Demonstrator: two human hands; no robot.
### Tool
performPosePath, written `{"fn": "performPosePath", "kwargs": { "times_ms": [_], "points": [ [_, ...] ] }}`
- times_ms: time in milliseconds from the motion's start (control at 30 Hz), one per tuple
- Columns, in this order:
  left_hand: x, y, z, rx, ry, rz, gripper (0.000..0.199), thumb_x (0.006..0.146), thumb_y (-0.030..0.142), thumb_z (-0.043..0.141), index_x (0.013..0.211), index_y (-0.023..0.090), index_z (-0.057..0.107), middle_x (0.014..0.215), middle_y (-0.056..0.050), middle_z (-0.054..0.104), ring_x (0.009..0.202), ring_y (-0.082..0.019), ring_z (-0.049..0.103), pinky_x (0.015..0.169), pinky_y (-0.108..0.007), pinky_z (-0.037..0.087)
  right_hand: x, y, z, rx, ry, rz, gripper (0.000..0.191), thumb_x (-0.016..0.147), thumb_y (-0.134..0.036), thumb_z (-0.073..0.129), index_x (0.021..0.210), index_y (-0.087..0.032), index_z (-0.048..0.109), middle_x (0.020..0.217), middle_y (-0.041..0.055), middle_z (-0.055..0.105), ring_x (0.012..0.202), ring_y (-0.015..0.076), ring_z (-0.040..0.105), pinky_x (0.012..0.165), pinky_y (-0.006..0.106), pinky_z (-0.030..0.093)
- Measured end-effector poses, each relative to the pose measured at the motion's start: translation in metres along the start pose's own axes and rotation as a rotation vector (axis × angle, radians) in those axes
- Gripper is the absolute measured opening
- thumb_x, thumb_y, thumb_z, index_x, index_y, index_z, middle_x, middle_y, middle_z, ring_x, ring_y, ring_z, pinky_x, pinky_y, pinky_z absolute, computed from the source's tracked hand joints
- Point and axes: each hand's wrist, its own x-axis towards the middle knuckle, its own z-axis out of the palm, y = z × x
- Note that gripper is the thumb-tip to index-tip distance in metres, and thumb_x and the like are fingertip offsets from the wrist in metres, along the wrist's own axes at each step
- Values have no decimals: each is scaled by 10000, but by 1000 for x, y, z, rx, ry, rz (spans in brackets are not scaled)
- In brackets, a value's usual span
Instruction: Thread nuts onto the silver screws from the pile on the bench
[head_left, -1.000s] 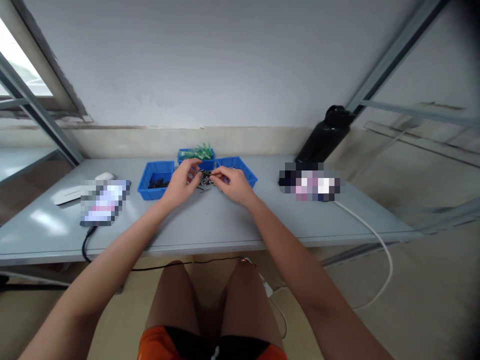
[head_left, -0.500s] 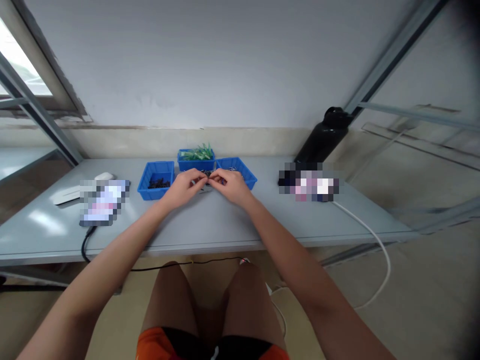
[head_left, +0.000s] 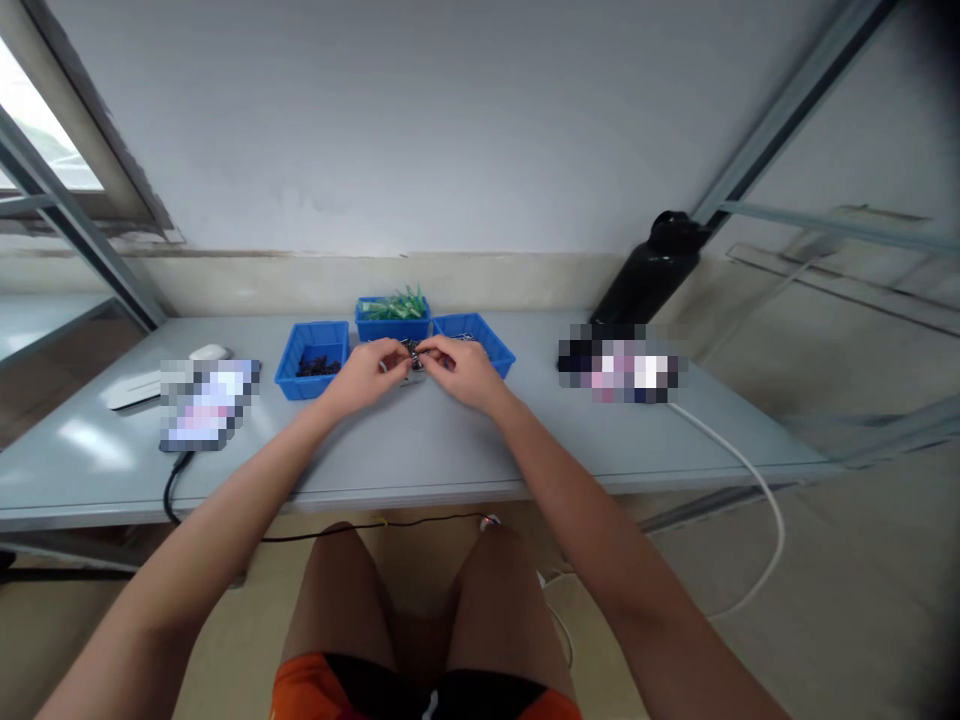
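My left hand (head_left: 373,368) and my right hand (head_left: 463,370) meet above the middle of the table, thumbs and fingers pinched around a small dark and shiny piece (head_left: 414,356) too small to name. To the left is a blue bin (head_left: 287,372) with small dark parts (head_left: 319,366) in it. Behind my hands sits a blue bin (head_left: 391,329) full of green and clear strips (head_left: 397,304). Beside my right hand, partly covered by it, a third blue bin (head_left: 500,357) holds metallic-looking pieces.
A blurred-out phone (head_left: 210,405) with a black cable lies on the grey table (head_left: 427,450) at the left, near a white mouse-like object (head_left: 209,353). At the right, a black bottle (head_left: 649,275) stands behind another blurred device (head_left: 619,370) with a white cable.
My fingertips have parted slightly, and more of the small dark, shiny piece shows between them. Both hands otherwise stay in about the same place.
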Motion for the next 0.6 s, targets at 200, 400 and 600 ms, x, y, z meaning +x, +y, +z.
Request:
{"fn": "performPosePath", "kwargs": {
  "times_ms": [200, 400, 600],
  "points": [
    [-2, -3, 1, 57, -52, 76, 124, 806, 242, 529, 787, 163, 623, 744, -12, 639, 674, -117, 553, 655, -239, 446, 1, 6, 0, 37, -16, 22, 233, 890, -326, 509, 990, -191, 671, 835, 40, 704, 664, 138, 582, 663, 259, 428],
    [-1, -5, 0, 93, -26, 79, 123, 804, 247, 542, 806, 165, 634, 770, -18, 654, 678, -120, 564, 654, -243, 448, 0, 7, -2, 40, -21, 40, 225, 892, -352, 503, 858, -187, 652, 758, 29, 674, 638, 135, 561, 638, 255, 411],
    [-1, -3, -3, 108, 69, 53, 163, 831, 282, 540, 832, 159, 646, 795, -26, 662, 662, -116, 570, 656, -245, 464, 0, 7, -3, 48, -34, 70, 239, 918, -377, 474, 891, -191, 622, 741, 25, 666, 629, 140, 564, 644, 260, 407]
  ]
}}
